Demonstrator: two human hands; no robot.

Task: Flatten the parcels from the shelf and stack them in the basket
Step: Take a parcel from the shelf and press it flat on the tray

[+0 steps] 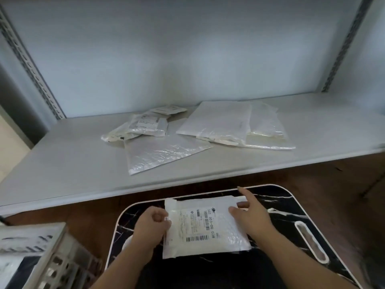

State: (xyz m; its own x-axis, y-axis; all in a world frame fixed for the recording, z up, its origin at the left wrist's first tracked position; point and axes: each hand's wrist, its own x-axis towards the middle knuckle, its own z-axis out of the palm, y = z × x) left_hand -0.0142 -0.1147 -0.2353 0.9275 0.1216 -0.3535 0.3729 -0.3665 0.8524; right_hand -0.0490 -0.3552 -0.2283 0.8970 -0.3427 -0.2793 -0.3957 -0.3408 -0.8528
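Tray [277, 207]: nearest surface, black with white marble veining, pale rim, slot handle at right edge.
Labelled parcel [205, 226]: white padded mailer flat on tray, barcode label face up, between both hands.
Left hand [153, 221]: at parcel's left edge, fingers curled, thumb pinching the edge.
Right hand [251, 213]: on parcel's right part, fingers spread apart and mostly straight, palm pressing down, index finger extended past the far corner; not clamped.
Basket [60, 261]: lower left, grey slotted wall, blurred; flat white mailers with dark print inside.
Floor [312, 176]: dark brown wood-look, visible around tray and under shelf edge.
Shelf [62, 163]: pale grey board beyond tray, rounded front lip.
Front parcel [164, 153]: silvery bubble mailer, lying flat, angled.
Left heap [145, 126]: small labelled mailers overlapping, partly on front parcel's far edge.
Right heap [235, 124]: larger white mailers overlapping, near shelf back.
Uprights [31, 65]: perforated grey metal posts at both back corners.
Back wall [187, 49]: plain pale blue-grey.
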